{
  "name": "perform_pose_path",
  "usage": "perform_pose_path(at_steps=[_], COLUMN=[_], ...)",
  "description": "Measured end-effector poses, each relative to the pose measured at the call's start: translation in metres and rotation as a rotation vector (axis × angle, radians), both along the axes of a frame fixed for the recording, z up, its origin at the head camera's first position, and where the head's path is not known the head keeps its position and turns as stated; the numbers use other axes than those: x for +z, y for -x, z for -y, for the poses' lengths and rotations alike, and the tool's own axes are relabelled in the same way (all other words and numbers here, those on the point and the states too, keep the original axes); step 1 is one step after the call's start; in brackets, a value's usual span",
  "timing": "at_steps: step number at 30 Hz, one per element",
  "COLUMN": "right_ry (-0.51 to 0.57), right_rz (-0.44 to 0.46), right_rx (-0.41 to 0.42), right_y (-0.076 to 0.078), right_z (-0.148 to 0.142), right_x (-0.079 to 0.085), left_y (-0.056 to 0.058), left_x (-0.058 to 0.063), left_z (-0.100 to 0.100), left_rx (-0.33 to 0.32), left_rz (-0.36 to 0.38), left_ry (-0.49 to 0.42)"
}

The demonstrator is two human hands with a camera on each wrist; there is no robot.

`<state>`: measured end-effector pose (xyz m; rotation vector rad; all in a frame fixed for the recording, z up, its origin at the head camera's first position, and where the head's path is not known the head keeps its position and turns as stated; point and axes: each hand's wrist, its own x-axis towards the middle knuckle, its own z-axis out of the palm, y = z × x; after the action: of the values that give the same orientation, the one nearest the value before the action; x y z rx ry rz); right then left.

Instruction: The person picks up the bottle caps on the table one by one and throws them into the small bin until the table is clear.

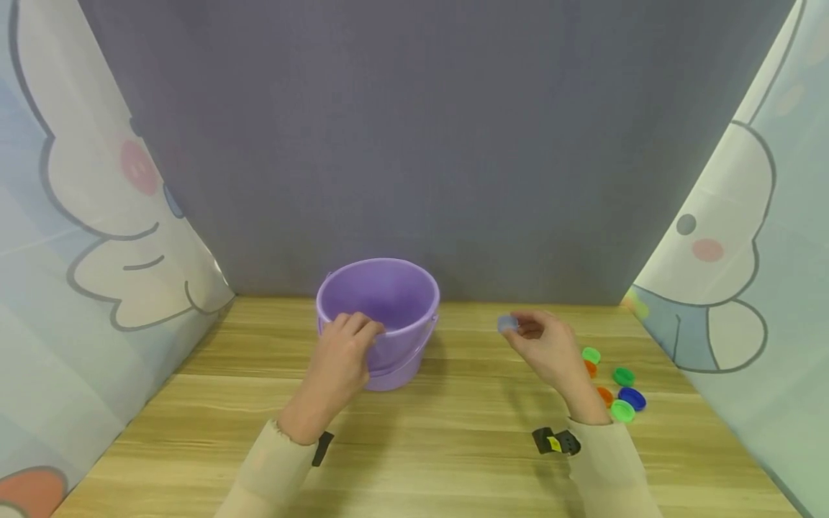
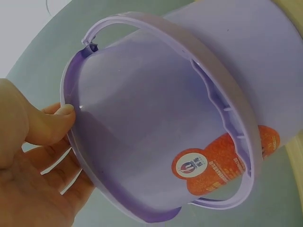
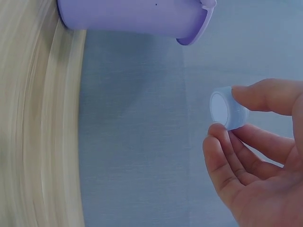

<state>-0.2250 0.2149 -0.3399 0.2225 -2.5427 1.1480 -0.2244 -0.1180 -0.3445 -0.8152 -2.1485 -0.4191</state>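
A purple bucket (image 1: 401, 360) stands upright on the wooden table, its handle hanging down the front side. My left hand (image 1: 346, 352) grips the near rim of the bucket, thumb outside and the other fingers over the edge, as the left wrist view shows. An orange-red label (image 2: 203, 172) is stuck on the bucket's wall. To the right of the bucket, my right hand (image 1: 547, 349) pinches a pale blue bottle cap (image 3: 228, 109) between thumb and fingers, raised above the table.
Several loose bottle caps lie on the table (image 1: 453, 446) by the right forearm, among them a dark blue cap (image 1: 631, 398), a green cap (image 1: 624, 376) and a light green cap (image 1: 622, 411). A grey panel (image 1: 414, 144) stands behind, with printed cloth (image 1: 719, 216) at both sides.
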Motion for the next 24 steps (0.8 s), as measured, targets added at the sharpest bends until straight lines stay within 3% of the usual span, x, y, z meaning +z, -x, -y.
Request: perform_pose_path(at_steps=[24], right_ry=[0.007], right_rz=[-0.142], right_rx=[0.018], right_y=[-0.0075], right_z=[0.0088], right_x=[0.0082], left_y=[-0.0024], left_x=[-0.0016], left_z=[-0.0057], left_rx=[-0.047], left_rz=[-0.003], left_ry=[0.027])
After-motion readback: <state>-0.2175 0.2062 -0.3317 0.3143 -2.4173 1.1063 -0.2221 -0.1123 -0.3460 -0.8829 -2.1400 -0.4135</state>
